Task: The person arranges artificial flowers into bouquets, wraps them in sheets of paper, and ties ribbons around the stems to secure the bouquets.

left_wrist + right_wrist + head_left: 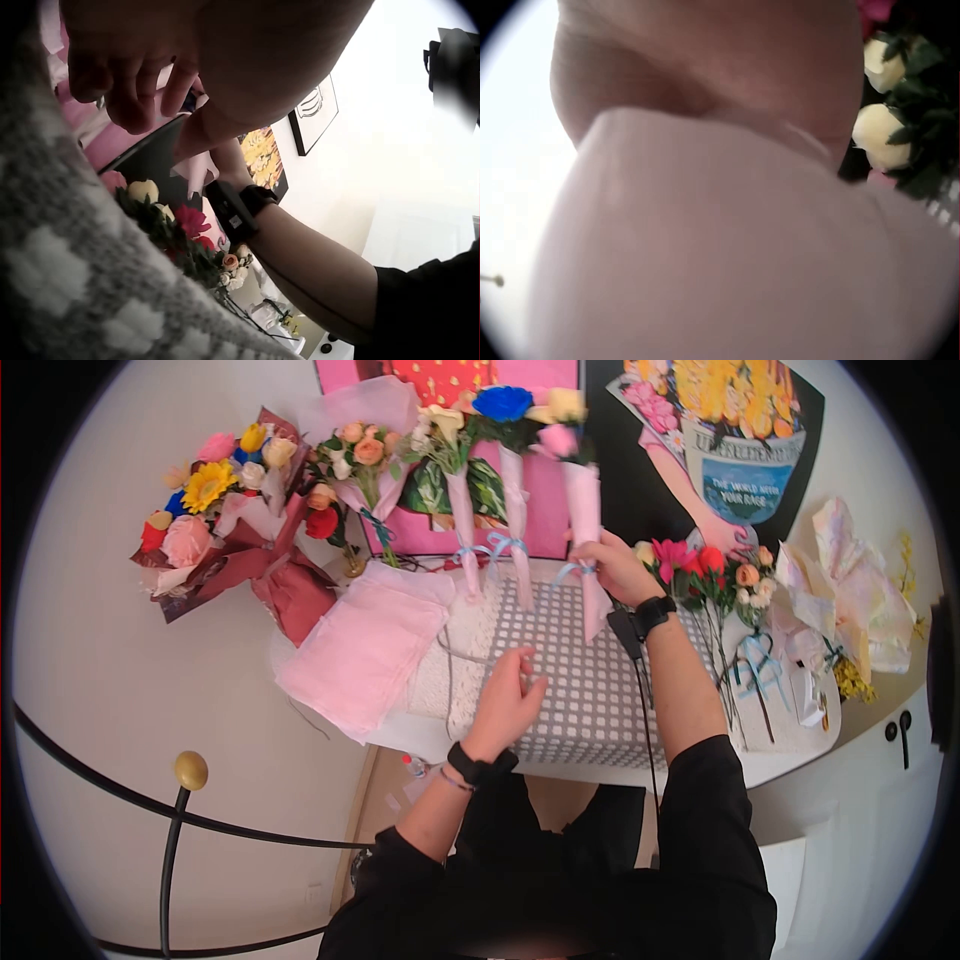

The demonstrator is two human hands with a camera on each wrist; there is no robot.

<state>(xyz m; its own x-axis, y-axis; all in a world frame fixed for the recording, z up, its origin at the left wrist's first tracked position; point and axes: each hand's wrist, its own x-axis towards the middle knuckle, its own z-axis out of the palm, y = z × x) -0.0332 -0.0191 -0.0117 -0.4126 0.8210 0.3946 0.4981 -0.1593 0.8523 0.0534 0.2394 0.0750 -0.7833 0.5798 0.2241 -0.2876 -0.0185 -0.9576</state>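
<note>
My right hand point(615, 565) grips a small bouquet point(583, 500) wrapped in pale pink paper and tied with a light blue ribbon, a pink bloom and a cream bloom at its top. Up close in the right wrist view, the pink wrapping point(720, 232) fills most of the picture under the palm. My left hand point(508, 700) holds nothing, its fingers loosely bent over the grey-and-white checked cloth point(590, 710). Just left of the held bouquet lie two similar pink-wrapped ones, one with a blue rose point(503, 403), the other with a cream flower point(442, 422).
A stack of pink wrapping sheets point(365, 650) lies at the table's left. Beyond it stands a large bouquet point(210, 490) in dark red paper. Loose flowers point(710, 565), blue ribbon point(762, 665) and iridescent paper point(850, 580) are on the right. A cable point(645, 710) hangs from my right wrist.
</note>
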